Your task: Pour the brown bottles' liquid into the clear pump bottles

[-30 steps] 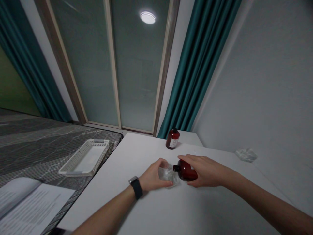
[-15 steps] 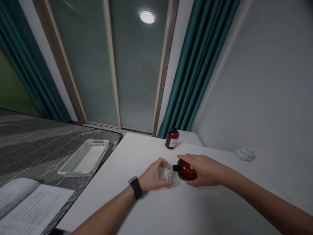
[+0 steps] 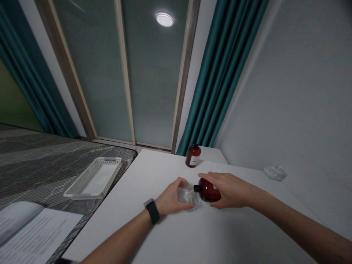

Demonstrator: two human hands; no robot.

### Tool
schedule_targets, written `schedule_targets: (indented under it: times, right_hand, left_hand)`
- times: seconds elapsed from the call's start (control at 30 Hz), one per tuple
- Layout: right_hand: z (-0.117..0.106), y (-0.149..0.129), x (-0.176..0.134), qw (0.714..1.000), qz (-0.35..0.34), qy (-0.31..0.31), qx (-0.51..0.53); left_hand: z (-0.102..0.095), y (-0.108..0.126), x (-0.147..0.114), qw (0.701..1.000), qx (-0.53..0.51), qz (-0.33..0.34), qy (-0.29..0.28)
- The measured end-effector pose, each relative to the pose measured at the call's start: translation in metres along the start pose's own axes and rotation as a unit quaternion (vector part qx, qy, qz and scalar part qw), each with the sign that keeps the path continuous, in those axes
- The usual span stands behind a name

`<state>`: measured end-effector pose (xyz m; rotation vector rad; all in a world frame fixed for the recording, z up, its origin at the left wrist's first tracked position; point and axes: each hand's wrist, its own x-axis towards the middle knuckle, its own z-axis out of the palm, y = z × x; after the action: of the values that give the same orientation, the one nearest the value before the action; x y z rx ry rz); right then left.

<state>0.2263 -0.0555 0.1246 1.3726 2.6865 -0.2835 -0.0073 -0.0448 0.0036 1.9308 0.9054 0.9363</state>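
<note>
In my right hand (image 3: 229, 190) is a dark red-brown bottle (image 3: 206, 190) with a black neck, lying on its side and pointing left. My fingers wrap round its body and hide its base. My left hand (image 3: 173, 198), with a black watch on the wrist, curls round a crinkled, clear plastic thing (image 3: 189, 196); whether it is a bag or a cup I cannot tell. The bottle's neck sits right at the edge of that plastic. A second red-brown bottle (image 3: 193, 156) with a white label and black cap stands upright beyond my hands.
Both hands are over a white table (image 3: 154, 165). Crumpled clear plastic (image 3: 275, 172) lies by the wall at the right. To the left, a white perforated basket (image 3: 74, 190) and an open book (image 3: 55, 234) lie on a grey patterned surface (image 3: 55, 157).
The whole view has shifted very slightly. My hands, the bottle and the clear plastic keep practically the same positions.
</note>
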Motion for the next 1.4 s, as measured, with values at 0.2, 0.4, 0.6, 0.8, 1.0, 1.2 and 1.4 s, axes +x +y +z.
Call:
schedule_targets:
  times: [0.2,0.4,0.6,0.8,1.0,1.2,1.4]
  right_hand:
    - [-0.0008,0.0004,0.0001,1.000,-0.005,0.003,-0.001]
    - [-0.0014,-0.0003,0.0005,1.000,-0.007,0.006,-0.007]
    - [-0.0023,-0.0012,0.0008,1.000,-0.006,0.005,-0.023]
    - [-0.0020,0.0006,0.0008,1.000,-0.014,0.010,-0.023]
    - [-0.0025,0.0005,0.0009,0.999,-0.017,0.014,-0.026]
    - [-0.0021,0.0013,0.0021,0.999,-0.026,0.019,-0.027]
    - [-0.0026,0.0011,0.0025,0.999,-0.025,0.016,-0.039]
  left_hand:
    - [0.0001,-0.0025,-0.0005,1.000,-0.006,0.012,0.000]
    - [0.0004,-0.0027,0.0000,1.000,-0.002,0.003,0.002]
    - [-0.0001,0.0005,0.0002,1.000,-0.005,0.001,0.004]
    - [-0.0004,0.0003,0.0000,1.000,-0.006,-0.003,0.001]
    - [-0.0009,0.0020,-0.0002,1.000,-0.009,-0.005,0.005]
    - [-0.0009,0.0021,-0.0001,1.000,-0.008,-0.007,0.006]
    - [-0.0003,0.0009,-0.0001,1.000,-0.013,-0.002,0.008]
